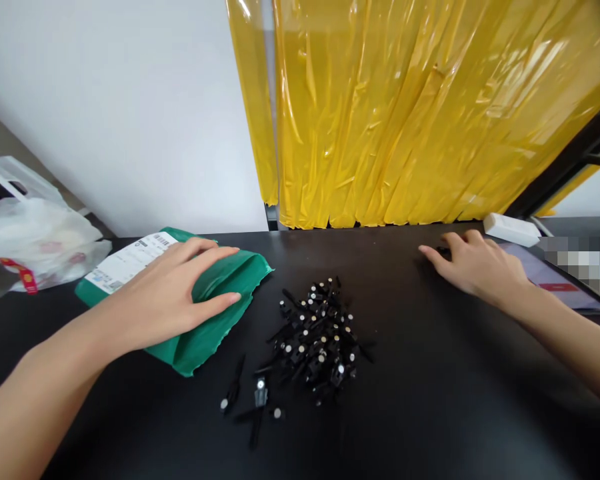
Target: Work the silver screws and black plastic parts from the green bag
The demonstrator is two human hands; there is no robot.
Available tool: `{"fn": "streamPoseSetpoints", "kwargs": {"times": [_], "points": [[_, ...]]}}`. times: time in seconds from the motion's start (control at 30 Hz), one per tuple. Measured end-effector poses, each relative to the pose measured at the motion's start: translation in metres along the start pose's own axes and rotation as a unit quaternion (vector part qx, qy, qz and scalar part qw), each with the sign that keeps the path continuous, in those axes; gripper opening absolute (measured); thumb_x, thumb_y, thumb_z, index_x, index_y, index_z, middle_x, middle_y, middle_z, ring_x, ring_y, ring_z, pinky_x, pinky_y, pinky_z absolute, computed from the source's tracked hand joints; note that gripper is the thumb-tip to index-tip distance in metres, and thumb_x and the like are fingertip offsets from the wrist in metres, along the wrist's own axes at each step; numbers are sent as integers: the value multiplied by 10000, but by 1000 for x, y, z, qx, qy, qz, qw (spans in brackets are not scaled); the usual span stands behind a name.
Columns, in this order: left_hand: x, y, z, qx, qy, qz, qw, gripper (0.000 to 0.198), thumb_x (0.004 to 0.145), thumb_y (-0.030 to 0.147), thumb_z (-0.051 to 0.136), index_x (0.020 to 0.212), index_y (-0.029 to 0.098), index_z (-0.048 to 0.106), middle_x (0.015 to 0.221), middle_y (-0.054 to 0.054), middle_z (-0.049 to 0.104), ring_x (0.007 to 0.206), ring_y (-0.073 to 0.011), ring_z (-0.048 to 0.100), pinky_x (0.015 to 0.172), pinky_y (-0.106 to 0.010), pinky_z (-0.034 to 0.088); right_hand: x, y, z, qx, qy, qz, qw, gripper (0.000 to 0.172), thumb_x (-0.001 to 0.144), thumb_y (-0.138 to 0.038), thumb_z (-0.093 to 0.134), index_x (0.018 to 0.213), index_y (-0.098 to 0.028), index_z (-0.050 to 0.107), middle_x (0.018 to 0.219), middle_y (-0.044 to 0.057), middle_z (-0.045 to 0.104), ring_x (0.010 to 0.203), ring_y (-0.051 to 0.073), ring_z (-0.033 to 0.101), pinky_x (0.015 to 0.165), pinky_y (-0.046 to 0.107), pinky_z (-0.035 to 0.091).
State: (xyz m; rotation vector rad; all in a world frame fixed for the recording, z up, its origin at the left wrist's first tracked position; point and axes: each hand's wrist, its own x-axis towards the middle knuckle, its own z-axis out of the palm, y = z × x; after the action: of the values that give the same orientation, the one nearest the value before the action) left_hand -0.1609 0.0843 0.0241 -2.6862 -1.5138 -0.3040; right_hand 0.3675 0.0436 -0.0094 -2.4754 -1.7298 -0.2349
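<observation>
My left hand (pixel 173 290) lies over a green plastic mailer bag (pixel 220 320), its fingers spread and its thumb across the mouth of the bag. The bag lies flat with its torn mouth gaping to the right. A white label with a barcode (pixel 135 260) is stuck on top. My right hand (pixel 475 263) rests at the far right of the table, fingers curled round a small black piece (pixel 444 253) that is mostly hidden. Between my hands sits a heap of small black parts with round silvery ends (pixel 320 340). A few loose parts (pixel 233 387) lie in front of it.
A white plastic bag (pixel 45 227) stands at the left. Yellow plastic strips (pixel 380 113) hang behind the black table (pixel 405 400), beside a white panel (pixel 140 113). Past my right hand are a white block (pixel 511 229) and a flat purplish item (pixel 550 277).
</observation>
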Motion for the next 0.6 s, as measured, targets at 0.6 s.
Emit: {"fn": "streamPoseSetpoints", "kwargs": {"times": [0.6], "points": [[7, 2, -6, -9, 66, -5, 998, 646, 1063, 740, 516, 1492, 284, 673, 1396, -102, 678, 1288, -377, 668, 1184, -568, 493, 35, 28, 29, -29, -20, -31, 999, 474, 1080, -502, 394, 1009, -192, 745, 880, 204, 771, 882, 409, 760, 788, 445, 512]]}}
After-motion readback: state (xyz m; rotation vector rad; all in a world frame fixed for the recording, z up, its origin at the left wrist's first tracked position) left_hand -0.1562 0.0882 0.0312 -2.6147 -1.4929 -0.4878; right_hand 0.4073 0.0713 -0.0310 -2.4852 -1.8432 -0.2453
